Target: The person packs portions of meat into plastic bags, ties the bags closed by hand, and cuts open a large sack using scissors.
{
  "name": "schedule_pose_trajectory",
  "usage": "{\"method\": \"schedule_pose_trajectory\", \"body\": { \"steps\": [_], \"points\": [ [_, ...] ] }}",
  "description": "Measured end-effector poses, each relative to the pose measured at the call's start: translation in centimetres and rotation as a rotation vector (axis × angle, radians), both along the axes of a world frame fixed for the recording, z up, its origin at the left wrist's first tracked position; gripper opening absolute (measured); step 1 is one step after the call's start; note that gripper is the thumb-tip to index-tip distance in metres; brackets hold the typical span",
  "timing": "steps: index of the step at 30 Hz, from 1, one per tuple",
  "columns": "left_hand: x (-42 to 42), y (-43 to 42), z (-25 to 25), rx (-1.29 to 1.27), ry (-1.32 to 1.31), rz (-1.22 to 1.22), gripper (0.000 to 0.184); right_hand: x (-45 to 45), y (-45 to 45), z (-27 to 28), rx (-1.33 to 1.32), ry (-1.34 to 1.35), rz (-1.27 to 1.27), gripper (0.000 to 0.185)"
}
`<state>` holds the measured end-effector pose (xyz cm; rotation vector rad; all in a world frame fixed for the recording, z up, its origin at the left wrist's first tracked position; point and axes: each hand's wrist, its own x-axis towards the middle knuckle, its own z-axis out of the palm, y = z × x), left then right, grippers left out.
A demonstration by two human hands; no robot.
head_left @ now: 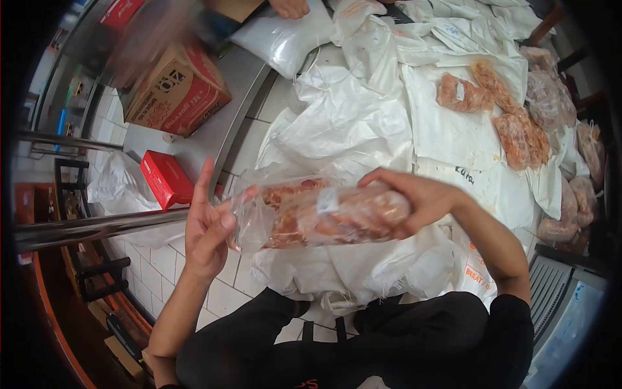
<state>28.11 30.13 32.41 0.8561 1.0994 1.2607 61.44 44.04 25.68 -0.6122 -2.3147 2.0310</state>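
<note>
L hand is held w/ fingers spread at the L end of 1 filled clear bag; pinch or not can't be told. R end is gripped by R hand, bag held above white sacks. 1 lg. carton is seen on worktop, 1 sm. red box nearby.
</note>
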Motion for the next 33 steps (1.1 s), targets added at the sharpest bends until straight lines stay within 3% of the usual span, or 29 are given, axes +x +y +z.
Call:
{"method": "schedule_pose_trajectory", "body": {
  "steps": [3,7,9,11,13,14,19,21,25,27,28,30,32,33],
  "points": [
    [1.3,-1.2,1.5,-0.140,0.108,-0.201,0.097,-2.1,-3.2,-3.6,-0.053,-0.145,-0.053,0.084],
    [4.5,-1.7,2.3,-0.261,0.171,-0.428,0.098,-4.9,-4.3,-4.1,-0.111,-0.003,-0.207,0.080],
    [4.5,-1.9,1.9,-0.243,0.237,-0.372,0.098,-6.0,-3.7,-3.7,0.149,-0.004,-0.187,0.078],
    [4.1,-2.0,1.7,-0.225,0.267,-0.359,0.098,-6.6,-2.6,-2.9,0.152,-0.032,-0.203,0.078],
    [3.4,-2.0,2.0,-0.224,0.149,-0.181,0.099,-6.5,-1.7,-2.8,0.150,-0.047,-0.216,0.078],
    [2.9,-2.0,1.7,-0.220,0.089,-0.115,0.099,-6.5,-1.6,-3.2,0.277,-0.053,-0.269,0.079],
    [5.4,-1.0,0.2,-0.278,0.171,-0.292,0.100,-8.6,-2.3,-7.0,0.477,-0.119,-0.446,0.078],
    [7.1,0.4,-0.5,-0.181,0.151,-0.327,0.100,-10.3,-2.9,-7.2,0.363,0.065,-0.334,0.071],
    [8.1,1.4,-0.7,-0.254,0.230,-0.450,0.098,-16.3,-3.8,-12.8,0.329,0.223,-0.211,0.058],
    [6.6,1.5,-1.4,-0.267,0.257,-0.319,0.098,-16.8,-1.8,-13.1,0.886,0.418,-0.289,0.036],
    [5.4,1.8,-1.4,-0.232,0.185,-0.171,0.100,-16.0,-0.7,-13.2,0.875,0.337,-0.221,0.031],
    [3.1,2.2,-0.9,-0.215,0.108,-0.019,0.101,-11.9,1.8,-12.3,0.485,0.310,-0.224,0.030],
    [1.5,2.2,-0.5,-0.250,0.141,0.081,0.103,-4.3,5.9,-9.8,0.439,0.277,-0.131,0.020],
    [1.2,2.1,-1.1,-0.263,0.130,0.099,0.103,0.2,8.3,-10.2,0.316,0.182,-0.239,0.017]
  ]
}}
